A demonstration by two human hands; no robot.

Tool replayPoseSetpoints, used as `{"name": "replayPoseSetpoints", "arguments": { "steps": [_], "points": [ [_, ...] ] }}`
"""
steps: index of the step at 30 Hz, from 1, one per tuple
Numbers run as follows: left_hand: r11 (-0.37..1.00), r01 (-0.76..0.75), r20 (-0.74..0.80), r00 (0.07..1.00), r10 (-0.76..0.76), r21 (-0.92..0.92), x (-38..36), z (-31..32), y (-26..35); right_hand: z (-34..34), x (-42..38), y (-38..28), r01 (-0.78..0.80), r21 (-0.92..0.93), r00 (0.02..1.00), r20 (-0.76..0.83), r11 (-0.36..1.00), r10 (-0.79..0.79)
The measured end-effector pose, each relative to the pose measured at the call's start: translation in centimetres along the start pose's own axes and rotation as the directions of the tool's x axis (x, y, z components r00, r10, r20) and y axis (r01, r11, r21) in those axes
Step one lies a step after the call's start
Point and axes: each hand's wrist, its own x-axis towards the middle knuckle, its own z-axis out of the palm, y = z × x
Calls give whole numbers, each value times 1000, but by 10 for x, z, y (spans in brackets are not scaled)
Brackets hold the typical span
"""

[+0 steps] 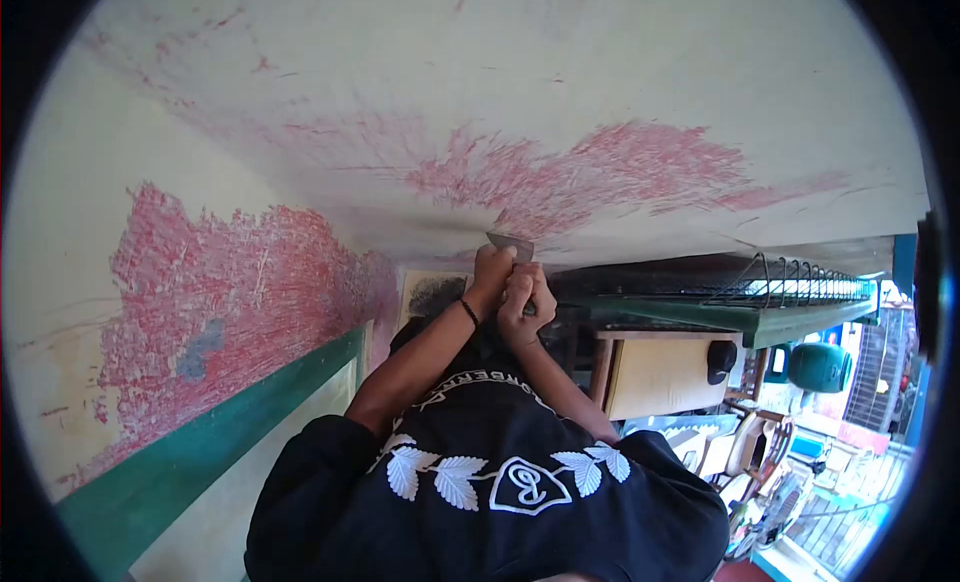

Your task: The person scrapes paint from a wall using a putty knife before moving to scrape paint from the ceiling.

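Observation:
A scraper (513, 245) has its flat metal blade against the pale wall, at the lower edge of a scratched reddish patch (660, 162). My left hand (492, 273), with a dark bracelet at the wrist, is closed on the scraper close to its blade. Just to the right and lower, my right hand (528, 295) wraps round the handle. The two hands touch, and most of the handle is hidden inside them.
Another scraped reddish area (230, 272) covers the left wall above a green band (210, 462). To the right are a black wire rack (800, 277) on a green ledge, a wooden panel (665, 377), a green container (820, 367) and cluttered chairs (755, 447).

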Motion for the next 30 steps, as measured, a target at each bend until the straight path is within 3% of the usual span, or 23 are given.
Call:
{"name": "replayPoseSetpoints", "arguments": {
  "steps": [2, 4, 5, 6, 9, 10, 12, 13, 14, 17, 21, 22, 24, 25, 26, 28, 29, 30],
  "points": [
    [956, -39, 6, 999, 42, -290, 4, 10, -14, -5, 16, -29, 92, 26, 994, -55, 995, -90],
    [946, -26, 7, 1000, 30, -324, 4, 13, -5, -6, 29, -42, 210, 62, 975, -94, 976, -204],
    [941, -8, 14, 1000, 14, -338, -2, 15, -4, -8, 19, -37, 141, 25, 988, -66, 990, -139],
    [949, -34, -25, 999, 27, -313, 0, 15, -9, -6, 7, -23, 83, -8, 995, -46, 997, -83],
    [985, 125, -61, 989, -133, -115, 5, 7, -10, -5, 5, -25, -16, -18, 996, -92, 1000, 14],
    [989, 32, -71, 997, -43, -145, 9, 14, 0, -1, 20, -24, -16, 5, 993, -119, 1000, 17],
    [975, -112, -96, 991, 95, -191, -7, 30, 14, -2, 30, -29, 131, 156, 976, -192, 979, -100],
    [979, -65, -115, 992, 43, -193, -12, 27, 6, -6, 26, -32, 197, 219, 961, -238, 956, -144],
    [980, -32, -132, 991, 6, -194, -10, 24, 3, -6, 23, -27, 193, 168, 969, -188, 967, -161],
    [972, 12, -110, 993, -39, -236, -12, 25, 10, -6, 17, -31, -118, 73, 988, -90, 990, 125],
    [967, -39, -29, 999, 33, -253, -9, 25, 13, -8, 20, -38, 181, 144, 966, -212, 973, -148],
    [987, 15, -10, 1000, -17, -163, -6, 15, 10, -6, 16, -34, 204, 98, 970, -155, 974, -187],
    [994, -90, 8, 996, 89, 63, -1, 6, 4, -5, 10, -30, 37, 51, 995, -97, 998, -32],
    [995, -97, 25, 995, 96, 37, 2, 9, 7, -7, 11, -33, -48, 18, 996, -69, 999, 49],
    [995, -103, 42, 994, 103, 11, 5, 12, 12, -9, 18, -42, -22, 61, 993, -117, 998, 29],
    [951, 23, 77, 997, 1, -308, -4, 22, 11, -5, 19, -37, 162, 77, 973, -176, 984, -146],
    [951, 51, 49, 998, -38, -305, -3, 21, -6, -5, 15, -34, 252, 84, 952, -203, 964, -231],
    [952, 63, 22, 998, -60, -298, 8, 15, -22, -3, 5, -16, 227, 68, 964, -158, 972, -214]
  ]
}}
